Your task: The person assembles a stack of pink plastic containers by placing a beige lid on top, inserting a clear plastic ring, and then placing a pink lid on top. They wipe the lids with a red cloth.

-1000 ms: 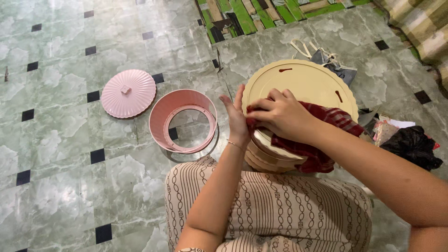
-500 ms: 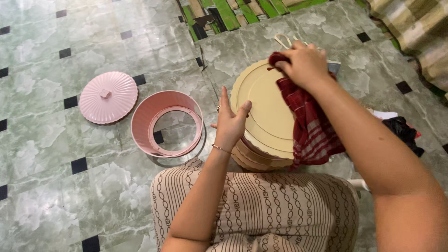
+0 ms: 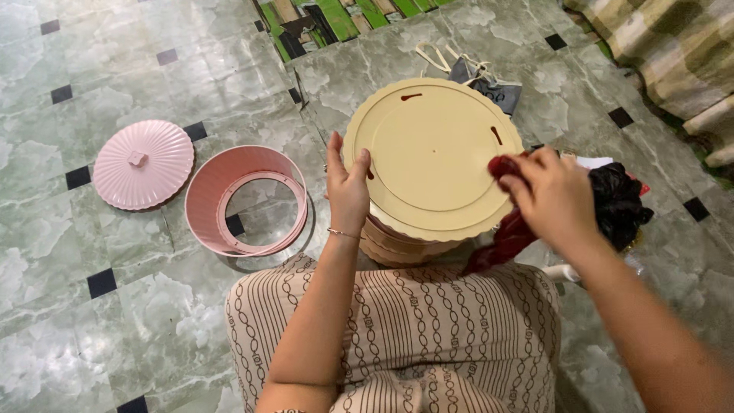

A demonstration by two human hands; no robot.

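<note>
A round cream plastic container (image 3: 432, 153) with a scalloped rim sits upturned on the floor in front of my knees, its flat bottom facing up. My left hand (image 3: 348, 187) grips its left rim, fingers resting on the edge. At the right rim, my right hand (image 3: 547, 195) is closed on a dark red cloth (image 3: 505, 233), which hangs down past the container's side.
A pink ribbed ring (image 3: 245, 200) and a pink ribbed lid (image 3: 143, 163) lie on the green tiled floor to the left. Dark cloth (image 3: 619, 200) lies at the right, sandals (image 3: 478, 70) behind the container, a striped fabric (image 3: 673, 53) at top right.
My right hand has swept the red cloth from the near rim up to the far edge, then down to the right rim. The left hand stayed on the left rim.
</note>
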